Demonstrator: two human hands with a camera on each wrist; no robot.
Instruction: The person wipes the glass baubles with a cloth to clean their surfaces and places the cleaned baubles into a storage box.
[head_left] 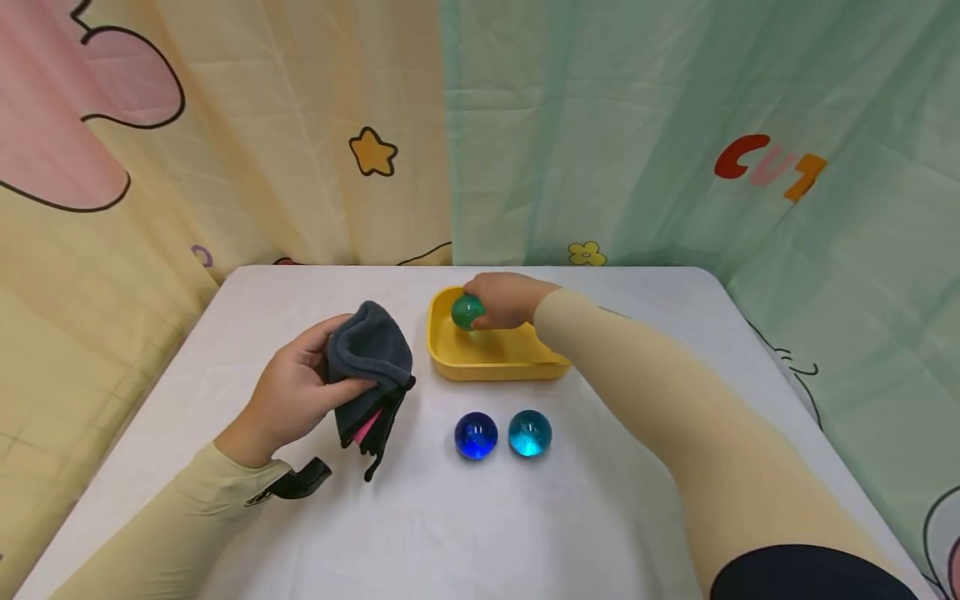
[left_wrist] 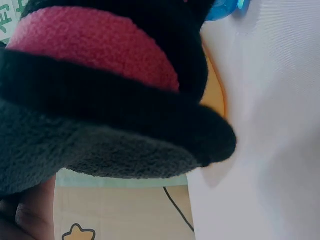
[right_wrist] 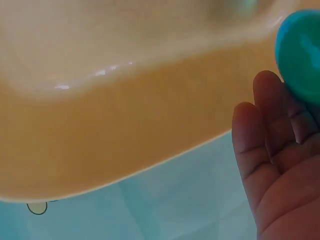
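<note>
My left hand (head_left: 300, 392) grips a folded grey fleece cloth (head_left: 367, 350) with black edging and a pink part, held up left of the yellow tray. In the left wrist view the cloth (left_wrist: 110, 120) fills much of the picture, and part of a finger (left_wrist: 37, 207) shows under it. Thumb and fingers of my right hand (head_left: 510, 298) pinch a clear green ball (head_left: 467, 312) at the left end of the yellow tray (head_left: 498, 372). The right wrist view shows that ball (right_wrist: 302, 60) beside the fingertips, over the tray's inner wall.
In front of the tray, a dark blue ball (head_left: 476, 436) and a light blue ball (head_left: 530, 433) sit side by side on the white table (head_left: 450, 533). Patterned curtains (head_left: 600, 125) hang behind it and at both sides. A black strap (head_left: 303, 480) sticks out at the left wrist.
</note>
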